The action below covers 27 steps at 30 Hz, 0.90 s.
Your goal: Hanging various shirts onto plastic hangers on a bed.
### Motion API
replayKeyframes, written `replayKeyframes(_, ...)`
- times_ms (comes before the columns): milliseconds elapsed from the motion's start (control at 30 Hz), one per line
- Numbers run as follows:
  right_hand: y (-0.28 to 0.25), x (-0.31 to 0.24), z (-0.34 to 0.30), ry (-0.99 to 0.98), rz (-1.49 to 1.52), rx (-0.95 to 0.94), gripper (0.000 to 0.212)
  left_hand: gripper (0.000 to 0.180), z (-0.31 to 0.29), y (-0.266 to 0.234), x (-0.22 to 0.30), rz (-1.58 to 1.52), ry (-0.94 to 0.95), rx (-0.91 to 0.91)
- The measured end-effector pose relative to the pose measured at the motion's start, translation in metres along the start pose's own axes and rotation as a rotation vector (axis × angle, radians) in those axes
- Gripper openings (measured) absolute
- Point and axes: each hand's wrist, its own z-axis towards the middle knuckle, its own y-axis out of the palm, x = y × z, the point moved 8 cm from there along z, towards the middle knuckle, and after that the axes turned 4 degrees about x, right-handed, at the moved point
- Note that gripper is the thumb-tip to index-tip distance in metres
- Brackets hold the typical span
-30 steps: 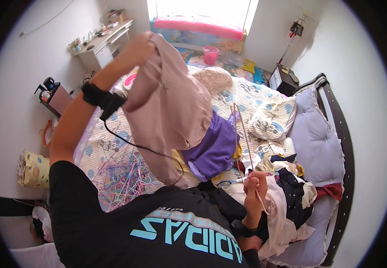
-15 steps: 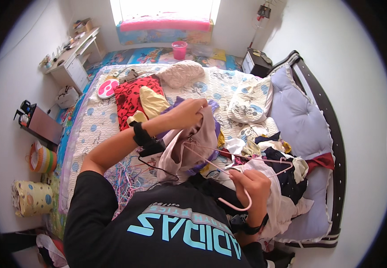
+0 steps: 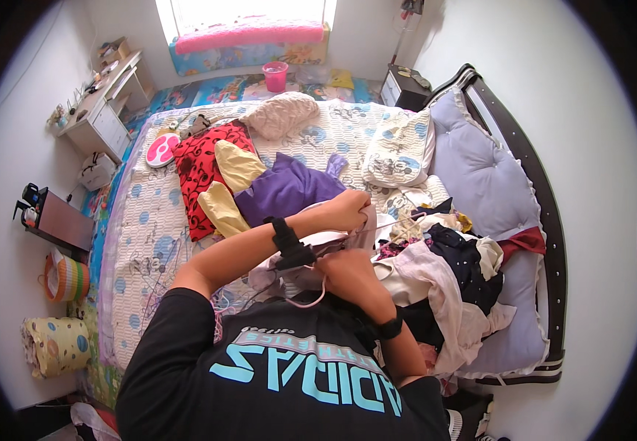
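Observation:
Pinched in my left hand (image 3: 346, 212) is the edge of a pale pink garment (image 3: 365, 234), held up in front of my chest. Just below it, my right hand (image 3: 353, 278) grips a pink clothes hanger (image 3: 321, 297). The hanger's hook curves out toward my shirt, and one thin arm of it reaches past the garment to the right. Part of the hanger is hidden behind my hands and the cloth. Beyond the garment, a purple and yellow piece of clothing (image 3: 293, 189) lies spread on the bed.
A clothes pile (image 3: 473, 275) lies to the right, against a grey-blue padded headboard cushion (image 3: 473, 169). A red patterned pillow (image 3: 197, 165) and a pink-white round object (image 3: 162, 150) lie at left. Several tangled hangers (image 3: 164, 272) are near my left elbow. A pink bucket (image 3: 275, 77) stands beyond the bed.
My right hand has moved left and up with the hanger, close under my left hand. My left hand and the garment have come lower and right, uncovering the purple clothing.

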Motion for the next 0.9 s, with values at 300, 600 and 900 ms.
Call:
replayKeyframes(300,0.065,0.109,-0.049,0.37,0.926,0.147,0.015,0.04,-0.077,-0.045,-0.034,0.343,0.076,-0.205)
replayKeyframes(600,0.035,0.12,-0.052,0.527,1.207,0.451,0.018,0.015,-0.183,-0.053,-0.016,0.412,-0.061,0.126)
replayKeyframes(900,-0.024,0.007,0.029,0.167,0.588,0.438,0.015,0.011,-0.161,-0.065,0.052,0.365,0.058,0.365)
